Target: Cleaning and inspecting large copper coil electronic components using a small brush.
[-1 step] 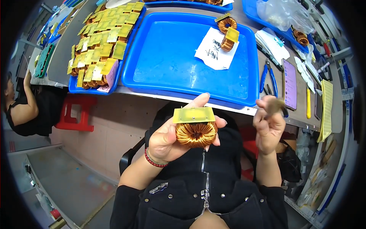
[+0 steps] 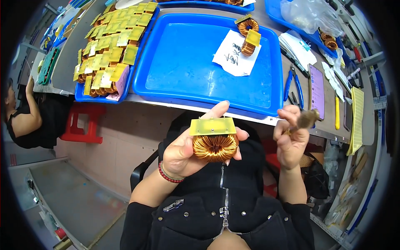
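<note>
My left hand point(image 2: 179, 156) is closed around a toroidal coil point(image 2: 215, 146) wound with copper wire. A yellow board point(image 2: 213, 126) sits on top of the coil and faces up. To the right, raised apart from the coil, my right hand point(image 2: 293, 143) grips what looks like a small brown brush point(image 2: 307, 119) between thumb and fingers. Part of its handle is hidden by the fingers.
A large blue tray point(image 2: 179, 89) holds a paper with handwriting point(image 2: 235, 60) and two coils point(image 2: 248, 27). Another tray at left is packed with yellow-topped coils point(image 2: 112, 50). Blue-handled pliers point(image 2: 294, 85), a phone point(image 2: 316, 91) and a yellow cutter point(image 2: 337, 112) lie at right.
The brush in my right hand has tilted and shifted slightly right, and it shows sharper than before. The left hand and coil have barely moved.
</note>
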{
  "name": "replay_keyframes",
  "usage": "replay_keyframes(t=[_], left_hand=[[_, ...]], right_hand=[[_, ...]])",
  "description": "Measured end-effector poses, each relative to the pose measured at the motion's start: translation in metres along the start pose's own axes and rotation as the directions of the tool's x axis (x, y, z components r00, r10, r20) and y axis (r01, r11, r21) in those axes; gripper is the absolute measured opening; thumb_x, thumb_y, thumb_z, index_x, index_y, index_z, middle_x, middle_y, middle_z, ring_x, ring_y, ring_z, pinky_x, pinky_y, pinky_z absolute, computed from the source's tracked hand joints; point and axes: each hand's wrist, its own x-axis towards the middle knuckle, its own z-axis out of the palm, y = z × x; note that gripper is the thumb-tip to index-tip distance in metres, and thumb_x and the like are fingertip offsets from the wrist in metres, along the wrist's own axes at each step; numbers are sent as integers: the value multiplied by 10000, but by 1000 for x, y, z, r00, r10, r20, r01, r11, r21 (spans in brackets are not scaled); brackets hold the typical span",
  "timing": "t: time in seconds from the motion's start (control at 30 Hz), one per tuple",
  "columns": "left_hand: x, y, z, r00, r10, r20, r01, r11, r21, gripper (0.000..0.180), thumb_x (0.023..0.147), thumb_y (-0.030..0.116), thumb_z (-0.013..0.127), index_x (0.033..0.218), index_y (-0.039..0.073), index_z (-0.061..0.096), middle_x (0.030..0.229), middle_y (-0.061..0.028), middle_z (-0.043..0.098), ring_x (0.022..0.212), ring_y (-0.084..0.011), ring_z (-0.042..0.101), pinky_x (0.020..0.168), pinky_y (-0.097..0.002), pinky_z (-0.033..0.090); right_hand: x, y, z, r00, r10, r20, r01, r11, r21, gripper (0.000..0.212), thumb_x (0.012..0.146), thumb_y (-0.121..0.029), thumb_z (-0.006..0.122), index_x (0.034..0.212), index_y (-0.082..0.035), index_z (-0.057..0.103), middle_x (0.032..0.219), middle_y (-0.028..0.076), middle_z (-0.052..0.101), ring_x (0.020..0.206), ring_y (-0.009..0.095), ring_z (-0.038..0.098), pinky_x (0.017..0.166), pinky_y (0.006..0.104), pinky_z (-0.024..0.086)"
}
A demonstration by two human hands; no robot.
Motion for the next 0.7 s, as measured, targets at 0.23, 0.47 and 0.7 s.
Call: replay_keyframes(t=[0.23,0.47,0.7], left_hand=[[3,-13,0,1000,10,-6,-10,997,-75,955,780,436,615,1409,78,-7,1137,-290,485,926,-366,569,824,-401,459],[3,-21,-3,982,169,-88,-164,985,57,644,931,250,417,1398,23,36,1266,-154,417,1167,-225,431,987,-341,328],[5,-14,13,937,344,-59,-224,723,653,873,789,299,665,1393,-11,116,1282,-110,375,1173,-196,395,1009,-329,285]], right_hand=[[-5,1,49,948,267,175,-304,923,234,779,572,-42,780,1262,-19,420,1247,109,425,669,54,470,587,178,393],[4,0,56,982,-91,164,110,987,-115,621,573,-25,781,1144,-4,539,1142,162,515,939,197,565,765,263,461],[16,5,54,916,-337,217,390,876,-284,572,568,-2,770,1103,-4,568,1107,127,495,817,178,579,541,224,456]])
